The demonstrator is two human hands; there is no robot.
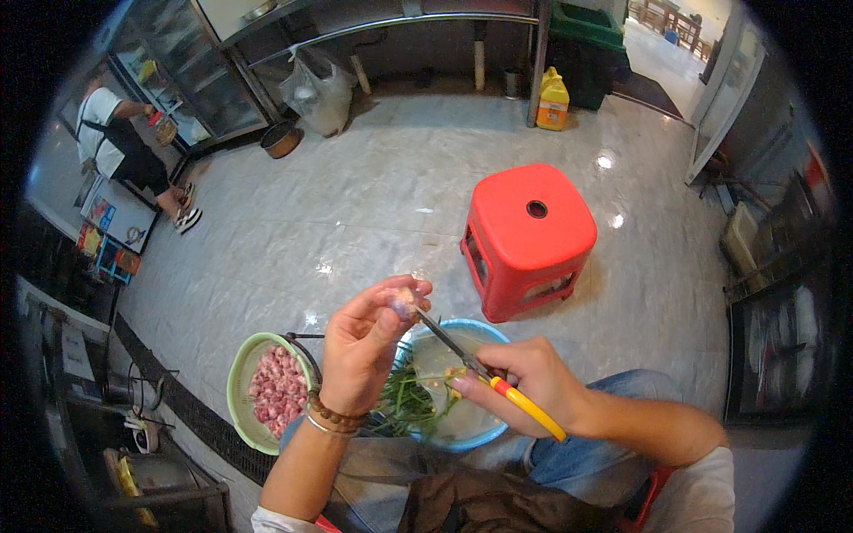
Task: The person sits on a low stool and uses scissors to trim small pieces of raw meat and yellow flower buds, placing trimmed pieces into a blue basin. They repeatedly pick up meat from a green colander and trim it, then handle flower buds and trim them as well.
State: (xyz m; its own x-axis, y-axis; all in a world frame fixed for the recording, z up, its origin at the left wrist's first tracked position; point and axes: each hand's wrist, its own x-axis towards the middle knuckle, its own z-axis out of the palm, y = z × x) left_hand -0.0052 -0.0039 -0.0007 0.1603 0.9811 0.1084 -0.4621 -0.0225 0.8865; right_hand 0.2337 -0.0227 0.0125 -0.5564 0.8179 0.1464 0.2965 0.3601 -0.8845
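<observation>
My left hand (363, 346) pinches a small piece of raw meat (404, 303), which looks like a poultry gizzard, between thumb and fingers. In my right hand (533, 383) is a pair of scissors (453, 343) with yellow and red handles; its blade tips touch the meat. Below both hands stands a blue-rimmed basin (476, 325) with cloudy liquid and yellowish scraps. Green leafy stalks (410, 396) lie at its left side, partly hidden by my left wrist. A light green plastic basket (238, 393) to the left holds many similar pink-red meat pieces (276, 390).
A red plastic stool (533, 233) stands beyond the basin. Another person (126, 140) holds a red-lidded jar (163, 128) by a glass-door fridge (200, 66). Along the far counter are a round pan (281, 140), a plastic bag (318, 93) and a yellow jug (552, 100).
</observation>
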